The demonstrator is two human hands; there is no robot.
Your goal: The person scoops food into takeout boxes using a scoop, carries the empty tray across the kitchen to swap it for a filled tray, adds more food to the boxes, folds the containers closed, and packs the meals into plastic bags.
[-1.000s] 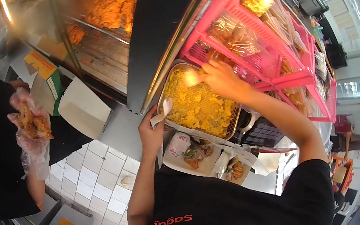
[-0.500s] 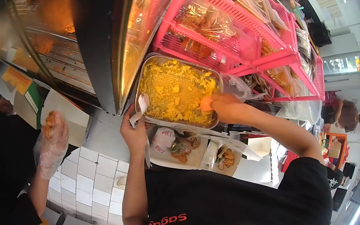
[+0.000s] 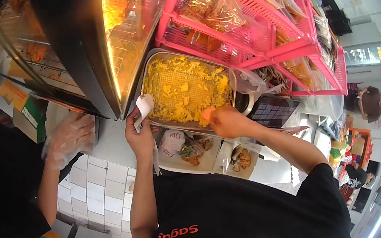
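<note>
A rectangular metal tray [image 3: 163, 119] with a wire mesh rack holds yellow, crumbly food [image 3: 185, 87] that looks like scrambled egg. My left hand [image 3: 139, 136] is closed on a curled strip of white paper [image 3: 146, 107], like a receipt, at the tray's lower left corner. At the near side of the tray, my right hand [image 3: 230, 122] grips a small orange scoop [image 3: 208, 115], whose tip is among the yellow bits; its handle is hidden. Below the tray, an open box [image 3: 200, 167] contains a wrapped packet marked RICE [image 3: 173, 142] and fried chicken pieces in plastic.
Pink plastic baskets [image 3: 289, 52] with bagged food stand beyond the tray. A lit glass food warmer [image 3: 93, 59] rises on the left. A co-worker's gloved hand [image 3: 67, 137] is at a carton at far left. Another box with fried chicken [image 3: 242, 159] sits beside mine.
My right hand and the scoop have moved left along the tray's near edge. The co-worker's gloved hand has moved up to the carton, and the fried piece it held is no longer visible.
</note>
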